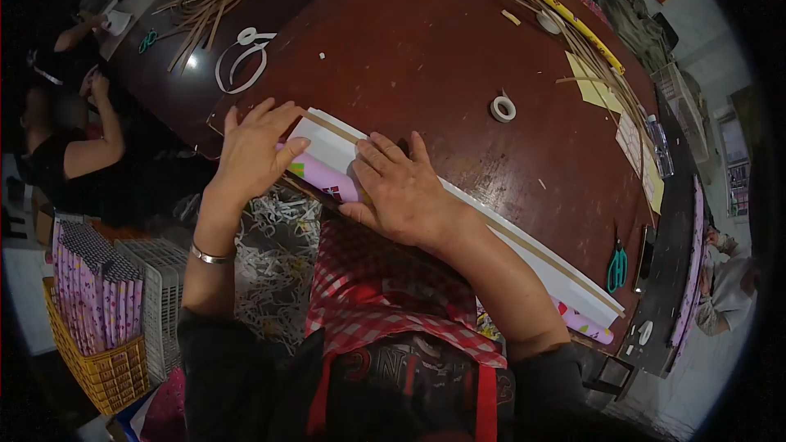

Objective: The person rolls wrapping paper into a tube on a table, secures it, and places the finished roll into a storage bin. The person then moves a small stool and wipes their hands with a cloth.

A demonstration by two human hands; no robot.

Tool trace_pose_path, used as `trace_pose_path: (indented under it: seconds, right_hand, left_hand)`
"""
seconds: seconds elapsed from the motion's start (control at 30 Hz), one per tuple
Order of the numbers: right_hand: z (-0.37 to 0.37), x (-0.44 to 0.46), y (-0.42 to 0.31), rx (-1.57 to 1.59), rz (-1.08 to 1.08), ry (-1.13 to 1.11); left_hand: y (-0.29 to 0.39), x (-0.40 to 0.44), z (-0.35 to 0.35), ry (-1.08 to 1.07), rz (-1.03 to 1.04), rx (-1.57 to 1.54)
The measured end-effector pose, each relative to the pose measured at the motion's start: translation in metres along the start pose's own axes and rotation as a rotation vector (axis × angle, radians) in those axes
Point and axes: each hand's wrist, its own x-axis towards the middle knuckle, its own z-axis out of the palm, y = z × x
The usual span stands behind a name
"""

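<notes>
Head view: the left hand, open with fingers spread, touches the left end of a long, narrow white strip with a brown band and pink printed edge; the right hand lies open farther along it, near the glossy red-brown counter's edge.

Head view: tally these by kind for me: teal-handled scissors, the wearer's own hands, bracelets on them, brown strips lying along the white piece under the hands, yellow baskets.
Teal-handled scissors: 2
Wearer's hands, left hand and right hand: 2
Bracelet: 1
Brown strip along the white piece: 1
Yellow basket: 1
Total: 7
</notes>
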Motion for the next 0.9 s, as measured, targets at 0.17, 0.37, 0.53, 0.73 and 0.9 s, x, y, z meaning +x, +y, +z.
trace_pose_path:
  seconds: [0.17,0.37,0.53,0.73,0.9]
  right_hand:
    - [0.004,0.002,0.000,0.018,-0.025,0.074]
    - [0.006,0.002,0.000,0.032,-0.035,0.098]
    - [0.018,-0.002,0.001,-0.066,-0.031,0.174]
    - [0.013,-0.075,0.008,-0.119,0.037,0.222]
    - [-0.001,-0.174,0.017,-0.070,0.208,0.218]
  left_hand:
    - [0.023,-0.011,-0.020,0.070,0.125,-0.088]
    - [0.040,-0.003,-0.011,-0.167,0.216,-0.128]
    - [0.033,-0.001,-0.006,-0.220,0.203,-0.084]
    - [0.032,-0.003,-0.006,-0.205,0.253,-0.091]
    - [0.020,-0.004,0.003,-0.174,0.266,-0.074]
